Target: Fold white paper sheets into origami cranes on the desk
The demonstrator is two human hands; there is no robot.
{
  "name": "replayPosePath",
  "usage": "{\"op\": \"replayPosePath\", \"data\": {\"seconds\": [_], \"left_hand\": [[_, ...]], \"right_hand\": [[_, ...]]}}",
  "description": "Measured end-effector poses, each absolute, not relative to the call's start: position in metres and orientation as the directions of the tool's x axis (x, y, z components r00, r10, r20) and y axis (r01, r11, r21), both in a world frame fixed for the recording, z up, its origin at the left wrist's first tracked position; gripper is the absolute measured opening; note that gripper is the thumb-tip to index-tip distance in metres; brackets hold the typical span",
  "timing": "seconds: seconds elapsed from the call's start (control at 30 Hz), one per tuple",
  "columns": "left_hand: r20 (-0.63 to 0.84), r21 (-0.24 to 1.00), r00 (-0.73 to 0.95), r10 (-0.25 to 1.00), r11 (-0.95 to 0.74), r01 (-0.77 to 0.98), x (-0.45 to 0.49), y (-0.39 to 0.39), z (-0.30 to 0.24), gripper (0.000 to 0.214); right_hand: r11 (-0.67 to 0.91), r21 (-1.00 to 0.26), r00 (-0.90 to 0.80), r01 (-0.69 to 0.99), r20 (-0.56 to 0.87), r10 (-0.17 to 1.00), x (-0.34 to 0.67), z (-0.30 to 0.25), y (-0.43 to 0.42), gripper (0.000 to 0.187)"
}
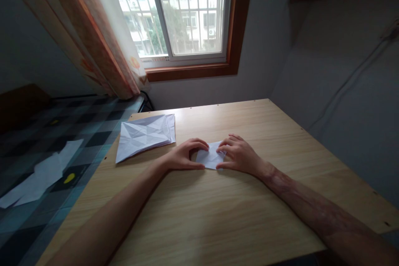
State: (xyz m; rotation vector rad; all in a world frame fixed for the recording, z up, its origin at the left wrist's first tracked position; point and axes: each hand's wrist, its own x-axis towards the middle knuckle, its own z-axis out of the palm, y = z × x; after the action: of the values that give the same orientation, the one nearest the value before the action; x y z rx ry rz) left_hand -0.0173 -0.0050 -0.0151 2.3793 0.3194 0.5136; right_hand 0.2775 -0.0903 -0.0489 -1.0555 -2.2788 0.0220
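Observation:
A small white folded paper lies on the wooden table, with faint creases across its face. My left hand holds it from the left, fingers curved onto its top and the thumb at the near left edge. From the right, my right hand grips the same paper, its thumb at the near right corner and its fingertips on the upper right part. Thumb and fingers of each hand are spaced apart around the paper. The right-hand fingers cover part of its right edge.
A stack of creased white paper sheets rests at the table's far left corner. Left of the table, torn-looking paper pieces lie on a checkered bed. Behind are a barred window and a curtain.

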Motion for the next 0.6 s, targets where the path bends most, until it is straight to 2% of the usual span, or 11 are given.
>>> {"op": "replayPosePath", "data": {"seconds": [0.13,0.27,0.47,0.6], "left_hand": [[0.258,0.726,0.892,0.37,-0.684,0.074,-0.0198,-0.0029,-0.0132,0.053],[0.238,0.742,0.905,0.352,-0.667,0.064,-0.0226,-0.0013,-0.0127,0.057],[0.251,0.782,0.878,0.407,-0.621,0.064,-0.024,-0.0014,-0.0132,0.043],[0.248,0.776,0.881,0.403,-0.627,0.069,-0.0243,-0.0013,-0.0119,0.043]], "right_hand": [[0.682,-0.263,-0.49,0.682,0.527,0.694,0.2772,-0.0477,-0.0914,0.055],[0.678,-0.277,-0.486,0.68,0.522,0.701,0.277,-0.046,-0.0926,0.057],[0.678,-0.27,-0.491,0.683,0.518,0.701,0.2759,-0.0433,-0.0938,0.058],[0.676,-0.274,-0.484,0.684,0.523,0.702,0.2751,-0.042,-0.0947,0.058]]}}
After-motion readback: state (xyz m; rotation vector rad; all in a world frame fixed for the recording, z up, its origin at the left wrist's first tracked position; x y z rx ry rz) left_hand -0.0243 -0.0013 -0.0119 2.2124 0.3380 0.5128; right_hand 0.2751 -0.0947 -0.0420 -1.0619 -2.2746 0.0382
